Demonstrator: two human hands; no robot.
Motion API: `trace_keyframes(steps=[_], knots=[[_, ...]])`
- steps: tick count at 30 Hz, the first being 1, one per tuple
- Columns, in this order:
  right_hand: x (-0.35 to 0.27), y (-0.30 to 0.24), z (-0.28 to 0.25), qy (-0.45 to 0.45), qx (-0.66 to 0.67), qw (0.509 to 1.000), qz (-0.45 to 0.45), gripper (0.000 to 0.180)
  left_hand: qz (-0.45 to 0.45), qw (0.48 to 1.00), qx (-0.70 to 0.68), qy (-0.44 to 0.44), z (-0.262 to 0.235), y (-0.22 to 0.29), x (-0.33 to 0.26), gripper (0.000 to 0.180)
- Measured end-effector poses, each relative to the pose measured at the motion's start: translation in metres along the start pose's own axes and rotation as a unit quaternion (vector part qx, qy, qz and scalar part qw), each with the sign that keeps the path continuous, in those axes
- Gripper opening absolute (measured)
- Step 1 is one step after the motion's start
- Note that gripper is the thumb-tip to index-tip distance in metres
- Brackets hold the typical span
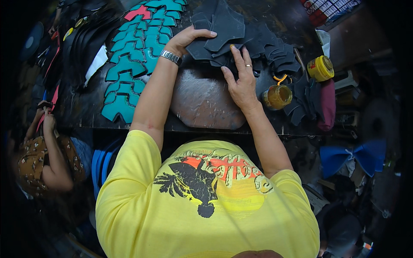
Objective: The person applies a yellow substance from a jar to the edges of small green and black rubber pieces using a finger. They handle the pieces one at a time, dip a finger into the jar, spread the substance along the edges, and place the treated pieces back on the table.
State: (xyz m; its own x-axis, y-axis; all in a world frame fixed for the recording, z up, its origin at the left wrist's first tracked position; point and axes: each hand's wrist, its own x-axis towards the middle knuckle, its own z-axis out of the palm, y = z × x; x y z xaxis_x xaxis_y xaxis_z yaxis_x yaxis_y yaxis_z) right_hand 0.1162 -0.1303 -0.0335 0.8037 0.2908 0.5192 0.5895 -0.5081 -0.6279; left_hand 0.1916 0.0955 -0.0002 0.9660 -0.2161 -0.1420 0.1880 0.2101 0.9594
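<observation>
Black pieces [227, 25]: stacked loosely just beyond the brown slab [206, 101]
Left hand [185, 40]: pinching the stack, thumb on top, other fingers hidden
Right hand [242, 81]: spread, fingertips at the near edge

I watch from afar as the left hand [182, 42], below a metal watch [171, 57], grips the stack of flat black cut pieces [229, 26] with its thumb on top, while the right hand [243, 84] spreads its fingers at the stack's near edge. Below them I see a worn brown slab [207, 103], with overlapping teal pieces [129, 67] to its left and an open jar [278, 98] and a yellow tub [320, 69] to its right.
</observation>
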Motion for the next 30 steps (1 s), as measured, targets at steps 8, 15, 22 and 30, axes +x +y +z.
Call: trace_keyframes(steps=[8,15,22,30], knots=[[-0.038,-0.054,-0.037,-0.037,0.005,0.994,-0.105,0.067,-0.046,0.996,-0.079,-0.003,0.01,0.006,-0.095,0.037],[-0.075,-0.075,-0.05,-0.173,-0.032,0.979,-0.1,0.073,-0.103,0.956,0.269,0.06,0.022,-0.004,-0.145,0.048],[-0.078,-0.066,-0.06,-0.176,0.099,0.979,-0.01,0.072,0.161,0.781,0.544,0.261,0.029,-0.025,-0.148,0.08],[-0.071,-0.048,-0.133,-0.038,0.059,0.997,-0.015,0.034,0.277,0.75,0.591,0.107,0.028,-0.016,-0.154,0.079]])
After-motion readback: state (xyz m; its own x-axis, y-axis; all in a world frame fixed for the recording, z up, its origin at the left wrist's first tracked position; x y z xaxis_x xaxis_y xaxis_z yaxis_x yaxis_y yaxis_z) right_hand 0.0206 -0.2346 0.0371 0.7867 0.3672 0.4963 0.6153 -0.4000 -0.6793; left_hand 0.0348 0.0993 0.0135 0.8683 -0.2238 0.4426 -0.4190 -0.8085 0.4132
